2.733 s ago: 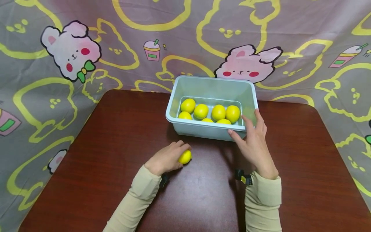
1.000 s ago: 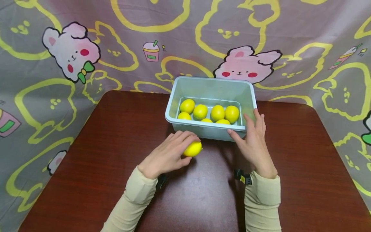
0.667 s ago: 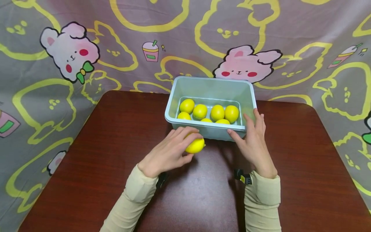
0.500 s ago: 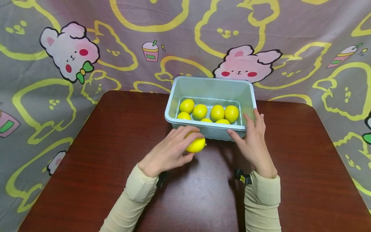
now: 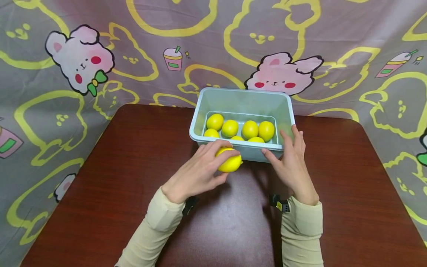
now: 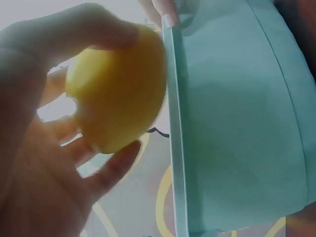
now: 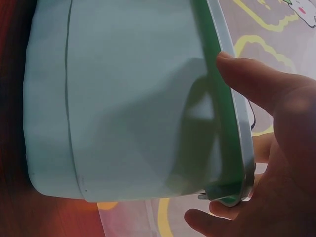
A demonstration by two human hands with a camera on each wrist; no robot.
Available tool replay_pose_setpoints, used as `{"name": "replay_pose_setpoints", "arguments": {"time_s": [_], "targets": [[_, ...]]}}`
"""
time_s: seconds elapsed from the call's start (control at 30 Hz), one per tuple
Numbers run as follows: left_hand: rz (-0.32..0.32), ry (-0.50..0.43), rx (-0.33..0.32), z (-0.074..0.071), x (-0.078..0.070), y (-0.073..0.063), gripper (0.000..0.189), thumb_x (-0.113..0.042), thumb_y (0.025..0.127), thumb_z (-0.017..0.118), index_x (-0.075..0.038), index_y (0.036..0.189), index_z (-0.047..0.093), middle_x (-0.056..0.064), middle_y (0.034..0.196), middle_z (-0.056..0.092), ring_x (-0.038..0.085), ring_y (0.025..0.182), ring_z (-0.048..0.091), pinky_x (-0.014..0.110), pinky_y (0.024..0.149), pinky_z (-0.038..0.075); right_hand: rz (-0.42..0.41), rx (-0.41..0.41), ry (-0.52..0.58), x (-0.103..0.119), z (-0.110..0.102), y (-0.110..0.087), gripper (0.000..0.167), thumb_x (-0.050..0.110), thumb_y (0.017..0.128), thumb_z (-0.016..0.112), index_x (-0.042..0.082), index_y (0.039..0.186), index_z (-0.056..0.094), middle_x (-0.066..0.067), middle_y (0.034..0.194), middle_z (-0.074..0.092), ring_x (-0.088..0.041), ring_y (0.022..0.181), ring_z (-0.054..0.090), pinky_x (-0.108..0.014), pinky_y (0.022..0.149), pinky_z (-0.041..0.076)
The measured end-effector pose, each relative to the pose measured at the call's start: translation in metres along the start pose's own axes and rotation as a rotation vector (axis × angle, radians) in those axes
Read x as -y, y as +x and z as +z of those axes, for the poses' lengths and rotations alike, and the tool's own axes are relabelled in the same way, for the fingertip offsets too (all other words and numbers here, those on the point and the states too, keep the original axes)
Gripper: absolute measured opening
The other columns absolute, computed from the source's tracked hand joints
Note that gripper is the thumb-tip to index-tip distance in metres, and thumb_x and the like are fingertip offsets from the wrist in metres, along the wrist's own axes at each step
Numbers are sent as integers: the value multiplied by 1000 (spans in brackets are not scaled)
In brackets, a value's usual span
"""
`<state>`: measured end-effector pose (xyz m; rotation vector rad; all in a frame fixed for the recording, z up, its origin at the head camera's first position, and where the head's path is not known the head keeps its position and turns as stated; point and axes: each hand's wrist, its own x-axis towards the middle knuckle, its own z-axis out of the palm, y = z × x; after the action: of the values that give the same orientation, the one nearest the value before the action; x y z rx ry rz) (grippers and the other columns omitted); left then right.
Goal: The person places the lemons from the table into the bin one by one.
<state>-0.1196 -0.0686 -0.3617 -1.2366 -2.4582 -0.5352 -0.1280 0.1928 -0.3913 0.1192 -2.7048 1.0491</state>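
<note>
My left hand (image 5: 198,172) grips a yellow lemon (image 5: 230,161) between thumb and fingers, just in front of the bin and below its front rim in the head view. Up close in the left wrist view, the lemon (image 6: 121,89) is raised near the rim, with fingertips curled around it. A pale blue-green plastic bin (image 5: 233,151) stands at the back of the table with several lemons (image 5: 230,128) lying inside. At its front right corner my right hand (image 5: 293,167) holds the rim, thumb on the front edge and fingers around the corner, as the right wrist view (image 7: 276,113) shows.
The dark red-brown table (image 5: 110,185) stretches around the bin on both sides. Behind it hangs a grey-pink cloth (image 5: 207,48) printed with yellow outlines and rabbits. The bin's front wall hides parts of the nearest lemons.
My left hand has lifted the lemon off the table and carried it forward and to the right, toward the bin's front. My right hand stays at the bin's corner.
</note>
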Motion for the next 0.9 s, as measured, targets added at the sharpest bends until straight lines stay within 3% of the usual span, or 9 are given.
{"name": "replay_pose_setpoints", "arguments": {"time_s": [0.2, 0.4, 0.53, 0.7, 0.9], "targets": [[31, 44, -112, -1, -2, 6, 48, -15, 81, 69, -13, 127, 57, 9, 129, 54, 23, 114, 54, 38, 95, 44, -10, -7, 2, -1, 0, 0, 74, 28, 88, 70, -3, 145, 34, -20, 161, 4, -45, 148, -2, -71, 107, 23], [22, 94, -144, -1, -3, 13, 49, -16, 81, 68, -13, 129, 57, 8, 128, 55, 24, 114, 54, 37, 97, 44, -5, 0, 8, 0, -1, -1, 74, 29, 89, 69, -1, 146, 34, -19, 161, 2, -44, 148, -2, -72, 106, 24], [-42, 108, -168, 4, -1, 18, 48, -16, 82, 68, -13, 129, 57, 8, 130, 55, 26, 118, 51, 40, 96, 44, -8, 0, 13, -1, 0, -1, 73, 28, 89, 70, -1, 145, 35, -20, 161, 3, -45, 147, -2, -72, 105, 25], [-154, 81, -248, 11, 3, 21, 49, -15, 83, 71, -13, 130, 57, 8, 134, 53, 28, 120, 49, 42, 91, 43, -6, 4, 19, -1, 0, -1, 72, 29, 89, 69, 0, 145, 35, -19, 161, 3, -45, 147, -2, -72, 106, 24], [-209, 74, -309, 16, 5, 27, 51, -10, 84, 71, -11, 133, 55, 7, 141, 50, 30, 126, 44, 45, 95, 39, -10, -4, 14, -2, 1, 0, 71, 29, 89, 69, 0, 145, 36, -20, 161, 3, -46, 147, -2, -72, 106, 24]]}}
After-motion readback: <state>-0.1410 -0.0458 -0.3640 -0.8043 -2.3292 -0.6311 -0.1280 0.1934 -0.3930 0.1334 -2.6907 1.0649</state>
